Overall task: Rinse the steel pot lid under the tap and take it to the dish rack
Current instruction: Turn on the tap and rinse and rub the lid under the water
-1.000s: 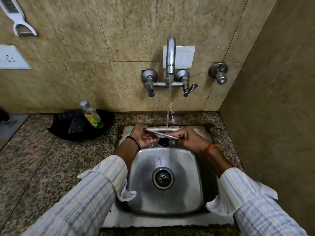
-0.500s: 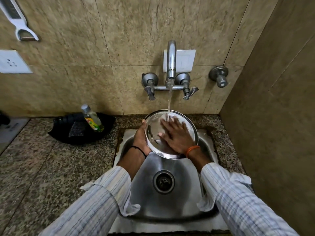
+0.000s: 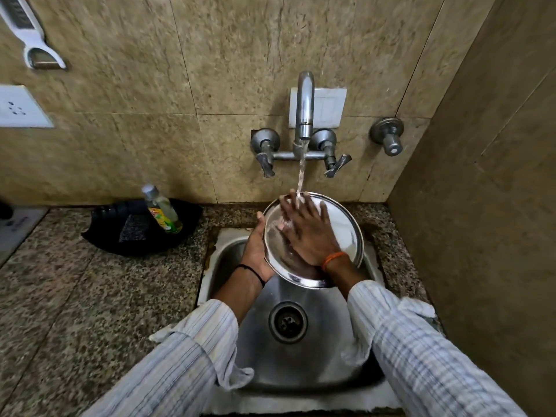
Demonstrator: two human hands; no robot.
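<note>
right hand higher on lid

A speckled granite counter runs along the tiled wall, widest at the left and narrowing to a thin strip on the right. A steel sink is set into it at centre right, with a round drain in its floor. At the far left of the counter, against the wall, lies a black tray. In the tray a clear bottle with a yellow-green label leans, and a dark scouring pad lies just beside it. A pale mat or board sits at the counter's left edge.
</note>
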